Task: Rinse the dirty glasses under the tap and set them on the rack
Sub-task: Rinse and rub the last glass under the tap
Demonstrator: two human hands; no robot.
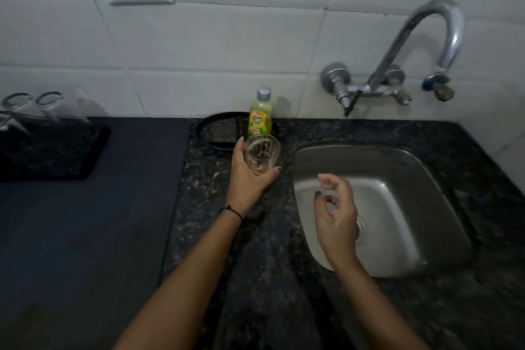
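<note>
On the dark stone surface [255,250] just left of the sink [443,179], the left hand [247,176] is grasping a clear glass [262,155] around its lower wall, the mouth tilting toward the camera. A brownish residue is showing at the bottom of the glass, so rinsing is judged not yet done. The right hand [335,216] is hovering over the sink basin, fingers loosely curled and holding nothing. The tap [434,37] is standing above the far rim; no water is visibly running. The glass is likely light, rigid and fragile (and slippery once wet), so a full wrap around the wall is advisable, not a pinch at the rim. The rack [51,145], at far left, is already carrying upturned glasses [34,106].
</note>
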